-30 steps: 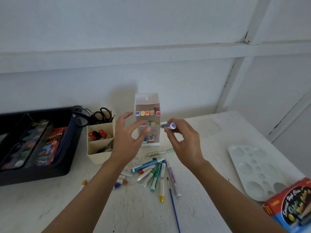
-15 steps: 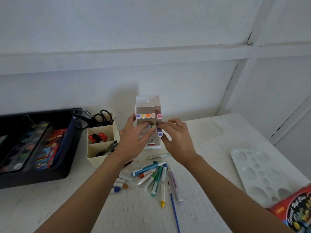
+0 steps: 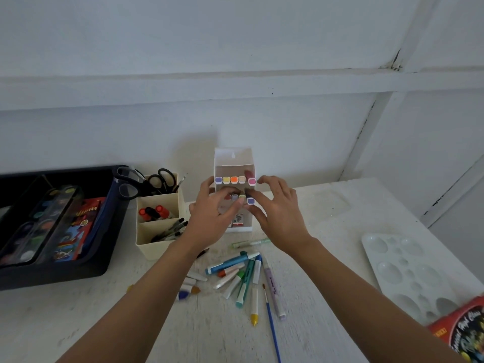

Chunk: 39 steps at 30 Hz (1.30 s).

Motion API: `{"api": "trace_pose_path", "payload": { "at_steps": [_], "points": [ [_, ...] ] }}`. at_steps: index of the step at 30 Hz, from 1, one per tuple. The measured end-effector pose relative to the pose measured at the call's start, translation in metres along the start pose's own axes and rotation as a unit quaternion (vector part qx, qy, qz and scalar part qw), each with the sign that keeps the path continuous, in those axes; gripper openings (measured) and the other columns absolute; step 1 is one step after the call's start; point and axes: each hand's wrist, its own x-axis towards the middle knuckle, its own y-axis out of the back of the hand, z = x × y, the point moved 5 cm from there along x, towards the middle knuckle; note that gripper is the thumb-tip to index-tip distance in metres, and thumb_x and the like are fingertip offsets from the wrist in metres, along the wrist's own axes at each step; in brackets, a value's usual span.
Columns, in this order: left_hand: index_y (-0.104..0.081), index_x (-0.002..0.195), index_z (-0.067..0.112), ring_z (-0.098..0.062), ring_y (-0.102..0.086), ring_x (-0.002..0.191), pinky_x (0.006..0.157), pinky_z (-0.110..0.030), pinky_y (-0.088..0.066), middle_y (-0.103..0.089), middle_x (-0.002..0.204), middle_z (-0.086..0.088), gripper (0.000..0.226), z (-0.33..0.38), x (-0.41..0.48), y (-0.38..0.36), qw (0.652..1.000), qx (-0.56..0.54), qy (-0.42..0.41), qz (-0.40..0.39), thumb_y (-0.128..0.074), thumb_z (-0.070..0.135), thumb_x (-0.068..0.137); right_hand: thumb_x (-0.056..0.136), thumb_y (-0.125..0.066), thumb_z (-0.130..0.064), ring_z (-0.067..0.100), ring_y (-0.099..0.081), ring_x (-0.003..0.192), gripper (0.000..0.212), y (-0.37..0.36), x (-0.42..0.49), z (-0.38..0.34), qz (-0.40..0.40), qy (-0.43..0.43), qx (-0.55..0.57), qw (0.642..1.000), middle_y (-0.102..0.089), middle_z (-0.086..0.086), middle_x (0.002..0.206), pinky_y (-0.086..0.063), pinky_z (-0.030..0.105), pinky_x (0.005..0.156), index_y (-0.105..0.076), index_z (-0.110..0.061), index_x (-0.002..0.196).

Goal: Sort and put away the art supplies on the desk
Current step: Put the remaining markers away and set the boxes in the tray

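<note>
A clear marker box [image 3: 233,158] stands upright at the back of the desk [image 3: 78,323], with two rows of coloured marker caps showing. My left hand [image 3: 209,218] grips the box from its left side, fingers across the front. My right hand [image 3: 280,218] pinches a purple-capped marker [image 3: 251,201] at the right end of the lower row, where it sits partly inside the box. Several loose markers and crayons [image 3: 241,279] lie in a pile on the desk in front of the box, below my hands.
A cream organizer [image 3: 154,244] with pens and scissors [image 3: 162,176] stands left of the box. A black tray [image 3: 78,271] holds a watercolour set [image 3: 34,226]. A blue paintbrush [image 3: 271,318], a white palette [image 3: 408,268] and a red box [image 3: 463,331] lie to the right.
My right hand carried the purple marker from in front of the box into the lower row. My left hand closed onto the box's left side.
</note>
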Motion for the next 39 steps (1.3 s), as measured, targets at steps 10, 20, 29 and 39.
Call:
{"api": "trace_pose_path", "payload": {
  "at_steps": [10, 20, 29, 39],
  "points": [
    [-0.056, 0.111, 0.072, -0.012, -0.040, 0.139, 0.116, -0.052, -0.021, -0.031, 0.152, 0.017, 0.019, -0.006, 0.002, 0.003, 1.000, 0.013, 0.003, 0.022, -0.055, 0.059, 0.097, 0.099, -0.052, -0.036, 0.030, -0.063, 0.115, 0.034, 0.002, -0.002, -0.001, 0.008, 0.004, 0.058, 0.998, -0.064, 0.010, 0.129, -0.046, 0.039, 0.101, -0.067, -0.017, 0.122],
    [-0.064, 0.099, 0.059, 0.000, -0.045, 0.116, 0.090, -0.032, -0.014, -0.044, 0.127, 0.021, 0.013, -0.004, 0.005, 0.003, 0.995, 0.029, 0.032, 0.086, -0.069, 0.050, 0.091, 0.093, -0.068, -0.015, 0.028, -0.069, 0.102, 0.027, -0.002, 0.006, -0.002, -0.002, 0.000, 0.127, 0.992, -0.063, 0.010, 0.125, -0.060, 0.036, 0.084, -0.071, -0.011, 0.120],
    [-0.067, 0.110, 0.053, -0.005, -0.044, 0.132, 0.114, -0.051, -0.029, -0.050, 0.145, 0.011, 0.018, 0.007, -0.007, 0.014, 0.996, 0.009, 0.020, 0.084, -0.068, 0.048, 0.093, 0.093, -0.070, -0.028, 0.010, -0.066, 0.100, 0.024, 0.009, 0.000, -0.001, 0.050, -0.040, 0.197, 0.978, -0.070, -0.002, 0.120, -0.060, 0.031, 0.082, -0.074, -0.018, 0.114],
    [-0.067, 0.122, 0.033, -0.012, -0.034, 0.137, 0.113, -0.044, -0.030, -0.044, 0.144, 0.001, 0.025, 0.040, -0.010, 0.039, 0.980, 0.077, -0.102, 0.153, -0.059, 0.042, 0.100, 0.096, -0.066, -0.024, 0.029, -0.044, 0.129, 0.023, 0.030, 0.023, -0.003, 0.058, -0.005, 0.057, 0.997, -0.050, 0.008, 0.139, -0.045, 0.045, 0.097, -0.068, -0.021, 0.119]
  ]
}}
